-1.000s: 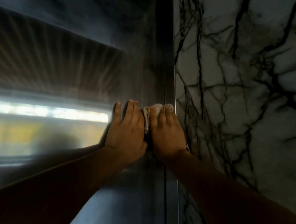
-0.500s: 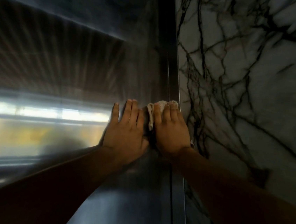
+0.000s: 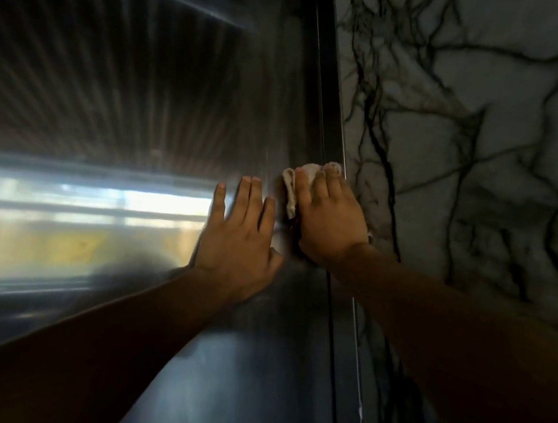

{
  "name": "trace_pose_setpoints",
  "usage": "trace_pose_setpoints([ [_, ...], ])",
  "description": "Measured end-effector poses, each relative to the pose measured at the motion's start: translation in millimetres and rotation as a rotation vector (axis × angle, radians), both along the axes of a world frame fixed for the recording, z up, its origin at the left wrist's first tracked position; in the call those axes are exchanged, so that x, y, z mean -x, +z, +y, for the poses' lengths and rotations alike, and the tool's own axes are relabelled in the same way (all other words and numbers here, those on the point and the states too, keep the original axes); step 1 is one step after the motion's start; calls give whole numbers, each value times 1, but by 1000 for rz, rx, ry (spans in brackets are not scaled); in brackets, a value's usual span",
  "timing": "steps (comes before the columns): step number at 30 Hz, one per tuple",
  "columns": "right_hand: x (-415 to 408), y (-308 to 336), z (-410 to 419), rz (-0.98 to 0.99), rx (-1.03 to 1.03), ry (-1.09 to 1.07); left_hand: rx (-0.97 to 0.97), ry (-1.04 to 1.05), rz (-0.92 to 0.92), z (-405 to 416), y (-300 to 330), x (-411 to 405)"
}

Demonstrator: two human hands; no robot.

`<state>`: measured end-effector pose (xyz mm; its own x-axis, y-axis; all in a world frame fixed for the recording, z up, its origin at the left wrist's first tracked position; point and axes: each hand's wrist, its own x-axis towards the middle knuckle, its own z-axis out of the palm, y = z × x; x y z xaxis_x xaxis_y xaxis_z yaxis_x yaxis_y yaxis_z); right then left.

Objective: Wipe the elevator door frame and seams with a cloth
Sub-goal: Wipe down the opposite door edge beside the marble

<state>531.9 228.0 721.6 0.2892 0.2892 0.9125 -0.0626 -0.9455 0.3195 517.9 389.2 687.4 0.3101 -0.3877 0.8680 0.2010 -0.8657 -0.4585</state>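
My right hand (image 3: pixel 330 222) presses a small whitish cloth (image 3: pixel 291 186) flat against the dark metal elevator door frame (image 3: pixel 325 88), right beside the narrow vertical seam (image 3: pixel 333 323). Most of the cloth is hidden under the palm; only its top and left edge stick out past the fingertips. My left hand (image 3: pixel 239 236) lies flat on the brushed steel panel (image 3: pixel 130 75) just left of the right hand, fingers spread and holding nothing.
A white marble wall (image 3: pixel 477 146) with dark veins runs along the right of the frame. The steel panel reflects a bright horizontal band of light (image 3: pixel 76 197) at the left. Both forearms reach up from the bottom of the view.
My right hand and the cloth have slid a little upward along the frame, now ahead of the left hand. The left hand has stayed flat on the panel.
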Motion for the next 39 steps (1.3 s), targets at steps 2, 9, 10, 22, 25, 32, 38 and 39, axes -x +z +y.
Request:
trace_pose_setpoints([
  [2, 0, -19, 1, 7, -3, 19, 15, 6, 12, 1, -19, 1],
  [9, -1, -65, 1, 14, -24, 54, 37, 19, 19, -1, -67, 3],
  [10, -1, -72, 1, 17, -20, 56, 40, 17, 24, -1, -72, 3],
  [22, 0, -170, -4, 27, 26, 104, 30, 42, 110, -6, -145, 14],
  [25, -1, -182, -4, 30, 32, 102, 27, 37, 136, -4, -162, 15],
  [32, -13, -216, 1, -74, -15, 104, -38, 37, 176, -1, -208, 12],
  [38, -21, -233, 5, -112, -64, 116, -17, 36, 143, -4, -228, 10],
  [39, -21, -238, 6, -113, -65, 118, -10, 39, 131, -4, -228, 10],
])
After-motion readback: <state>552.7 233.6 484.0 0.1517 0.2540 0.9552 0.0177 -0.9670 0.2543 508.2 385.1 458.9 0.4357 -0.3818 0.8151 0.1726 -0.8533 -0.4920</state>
